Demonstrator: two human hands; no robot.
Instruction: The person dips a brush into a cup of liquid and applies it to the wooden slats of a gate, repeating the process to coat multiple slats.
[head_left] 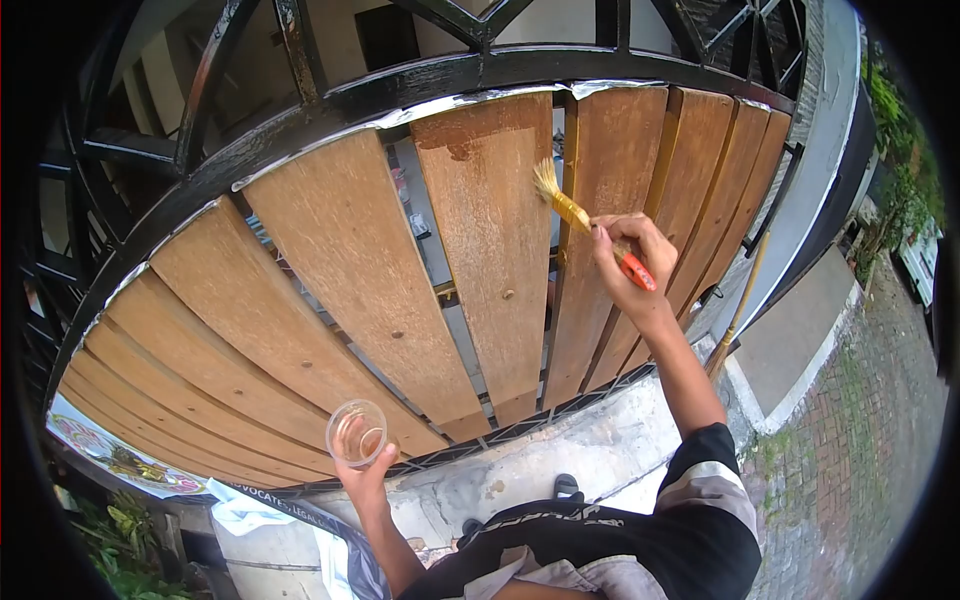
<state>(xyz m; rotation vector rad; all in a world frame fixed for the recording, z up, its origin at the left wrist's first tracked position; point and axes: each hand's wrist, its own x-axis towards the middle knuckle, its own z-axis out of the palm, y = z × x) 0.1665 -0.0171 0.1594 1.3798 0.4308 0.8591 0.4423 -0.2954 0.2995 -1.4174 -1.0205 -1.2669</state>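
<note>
My right hand (637,262) grips a paintbrush (568,207) by its red-tipped handle, the pale bristles pointing up and left. Those bristles overlap the right edge of a wooden slat (485,240) in the middle of the gate. The top of that slat is darker and wet-looking, with an uneven lower border. Low on the left, my left hand (370,475) is wrapped around a clear plastic cup (357,433), held in front of the slats with a little brownish liquid in it.
A black metal frame (390,92) arches over the slats, with whitish tape or film (470,100) along its lower edge. To the right, a broom (742,305) leans by the wall. A printed banner (130,455) lies at lower left, and brick paving (830,430) stretches out on the right.
</note>
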